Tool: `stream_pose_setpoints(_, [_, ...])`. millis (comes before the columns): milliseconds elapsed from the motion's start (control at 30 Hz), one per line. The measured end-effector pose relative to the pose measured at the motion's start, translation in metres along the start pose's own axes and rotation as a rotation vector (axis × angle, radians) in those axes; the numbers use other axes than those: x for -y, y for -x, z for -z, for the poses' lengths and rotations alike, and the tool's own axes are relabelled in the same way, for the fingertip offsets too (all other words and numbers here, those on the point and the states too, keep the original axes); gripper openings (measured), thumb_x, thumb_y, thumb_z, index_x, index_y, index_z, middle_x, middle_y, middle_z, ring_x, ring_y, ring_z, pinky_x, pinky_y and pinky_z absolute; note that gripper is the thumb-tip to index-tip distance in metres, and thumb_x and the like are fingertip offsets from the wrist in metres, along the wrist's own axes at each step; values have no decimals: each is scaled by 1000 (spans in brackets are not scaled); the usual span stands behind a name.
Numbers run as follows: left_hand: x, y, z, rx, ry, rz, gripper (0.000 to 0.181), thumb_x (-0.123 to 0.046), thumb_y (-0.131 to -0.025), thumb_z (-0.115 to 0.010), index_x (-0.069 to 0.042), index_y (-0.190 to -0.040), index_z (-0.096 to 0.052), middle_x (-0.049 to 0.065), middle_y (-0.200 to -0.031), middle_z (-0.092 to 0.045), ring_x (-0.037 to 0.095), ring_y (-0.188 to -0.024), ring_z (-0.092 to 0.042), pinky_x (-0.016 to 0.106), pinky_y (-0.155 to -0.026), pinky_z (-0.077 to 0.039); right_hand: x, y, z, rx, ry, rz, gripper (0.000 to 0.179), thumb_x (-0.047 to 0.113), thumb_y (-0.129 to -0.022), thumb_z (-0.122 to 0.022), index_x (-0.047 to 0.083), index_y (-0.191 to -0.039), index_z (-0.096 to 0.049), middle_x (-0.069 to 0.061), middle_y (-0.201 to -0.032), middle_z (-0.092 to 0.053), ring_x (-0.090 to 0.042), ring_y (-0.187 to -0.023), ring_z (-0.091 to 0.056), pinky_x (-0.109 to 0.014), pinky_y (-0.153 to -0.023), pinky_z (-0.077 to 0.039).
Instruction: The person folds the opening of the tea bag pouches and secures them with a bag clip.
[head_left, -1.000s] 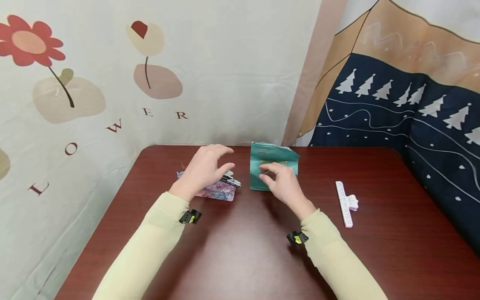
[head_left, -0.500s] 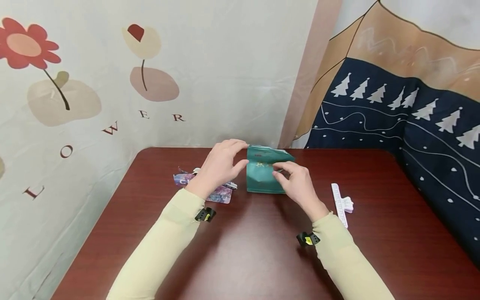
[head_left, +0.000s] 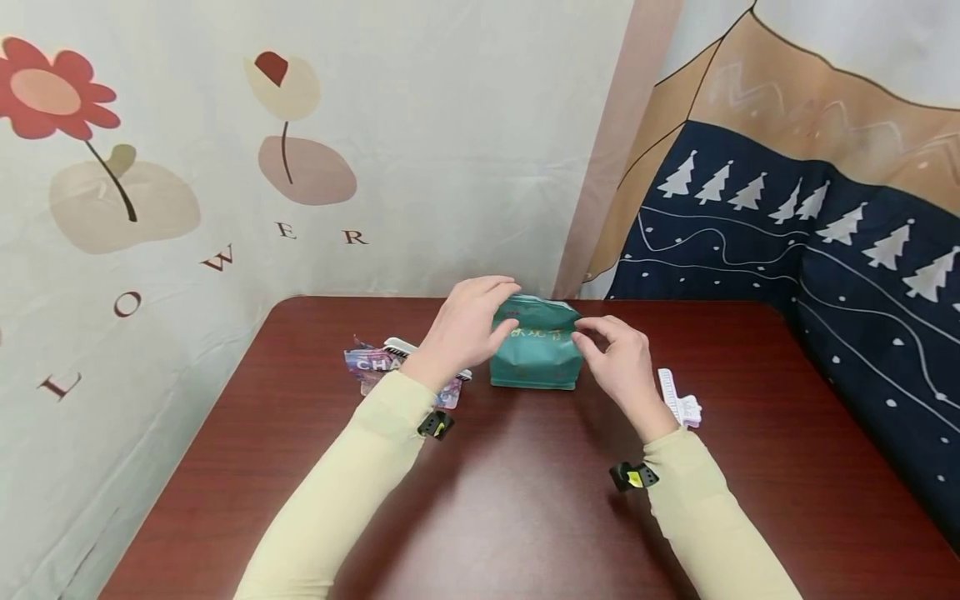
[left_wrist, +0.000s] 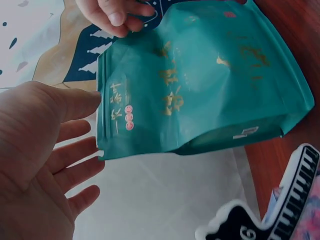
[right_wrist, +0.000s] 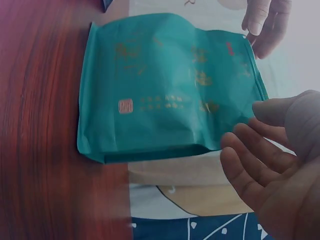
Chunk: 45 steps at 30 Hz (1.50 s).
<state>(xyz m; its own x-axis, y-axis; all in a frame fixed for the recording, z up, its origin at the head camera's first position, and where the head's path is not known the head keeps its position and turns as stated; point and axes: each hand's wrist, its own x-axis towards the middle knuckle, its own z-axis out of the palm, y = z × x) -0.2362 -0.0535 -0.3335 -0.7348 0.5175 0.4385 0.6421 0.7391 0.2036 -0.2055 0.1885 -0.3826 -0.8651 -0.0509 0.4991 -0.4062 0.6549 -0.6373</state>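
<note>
A teal tea pouch with gold characters stands upright near the table's back edge. My left hand is at its upper left corner. In the left wrist view the thumb tip meets the pouch's top edge, and the fairly straight fingers lie along that edge. At the upper right side is my right hand, thumb and index finger close to the pouch's edge. In the right wrist view its fingers are loosely bent beside the top corner. Neither hand shows a firm grip.
A purple printed packet lies left of the pouch, partly behind my left arm. A piano-patterned clip lies on it. To the right, a white long-bar clip rests on the dark red table, partly hidden by my right wrist.
My left hand has moved right, from over the packet to the pouch's top left. My right hand has shifted from the pouch's front to its right side, uncovering the front.
</note>
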Motion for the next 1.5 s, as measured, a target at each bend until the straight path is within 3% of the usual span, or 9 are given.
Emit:
stream_pose_setpoints(267, [-7,-12,-10,29,-43,-21,42,-21,-96,-73,-5,-134,-66,9,-137,-66,26,-131,-58,42,-115,-37,-5,-5,-1,-105,-1,-22,19,5,-89,-80,0,-107,-76,-15,-103,-70,-30,-87,-69,-43,-76,-57])
stream_pose_setpoints(500, [-14,-21,-16,101,-113,-7,41,-25,-99,-70,-8,-136,-65,6,-136,-67,24,-129,-59,41,-116,-36,-10,-11,-5,-41,-12,11,31,4,-89,-80,-1,-119,-73,-19,-112,-70,-33,-86,-69,-50,-78,-59])
stream_pose_setpoints(700, [-17,-29,-23,137,-159,-13,37,-26,-100,-70,-11,-134,-67,4,-131,-69,20,-126,-61,42,-117,-34,-11,-17,-11,20,-20,11,33,7,-90,-79,1,-122,-73,-20,-119,-72,-37,-105,-69,-52,-89,-55])
stream_pose_setpoints(833, [-18,-31,-28,133,-170,-16,33,-25,-100,-69,-11,-130,-70,3,-124,-72,22,-116,-66,41,-112,-40,-11,-20,-14,38,-27,3,32,8,-91,-79,-1,-120,-74,-21,-119,-73,-38,-110,-68,-52,-95,-53])
stream_pose_setpoints(1000, [-19,-33,-32,119,-170,-10,26,-22,-100,-69,-12,-124,-72,3,-115,-74,23,-104,-67,40,-97,-48,-11,-21,-16,40,-16,-20,29,10,-91,-78,-1,-118,-75,-22,-115,-74,-38,-105,-69,-52,-89,-55])
stream_pose_setpoints(1233, [-19,-34,-34,97,-176,-13,20,-22,-100,-70,-14,-117,-72,1,-107,-74,23,-95,-66,37,-83,-47,-11,-24,-16,33,-10,-30,25,10,-91,-79,-2,-113,-77,-22,-110,-75,-36,-98,-70,-50,-83,-56])
stream_pose_setpoints(1500, [-17,-36,-36,83,-179,-22,16,-21,-99,-70,-15,-113,-73,1,-102,-74,22,-91,-66,36,-79,-46,-12,-26,-16,22,0,-26,22,10,-90,-80,-1,-109,-78,-20,-105,-76,-34,-91,-70,-48,-78,-55])
